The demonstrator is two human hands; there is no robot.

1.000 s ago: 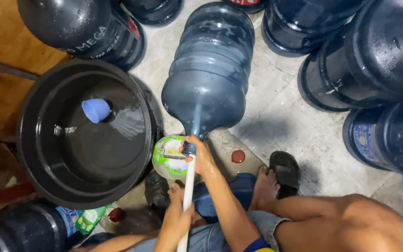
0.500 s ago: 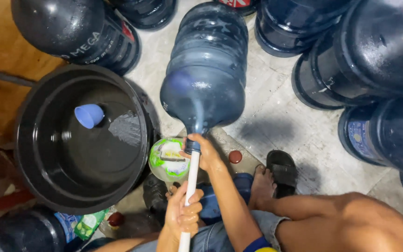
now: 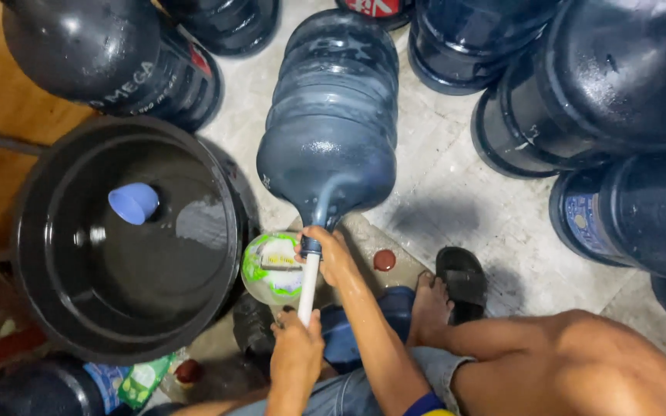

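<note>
Your right hand (image 3: 333,258) covers the neck of the water jug (image 3: 329,123), so its mouth is hidden from you. The white rod (image 3: 307,289) disappears inside the jug, its tip unseen. Surrounding dark jugs (image 3: 618,85) are cut off by the frame edges. The green-and-white tub's (image 3: 271,270) contents are too blurred to tell.

A translucent dark-blue water jug (image 3: 329,131) lies on a pale grey, mottled floor (image 3: 464,208), ringed by more dark-blue jugs (image 3: 618,85). A white pipe (image 3: 308,286) meets its neck. Beside it: a glossy black tub (image 3: 129,239) holding a light-blue cup (image 3: 133,202), a green-and-white container (image 3: 271,268), a red cap (image 3: 384,260), a black sandal (image 3: 462,281).
</note>
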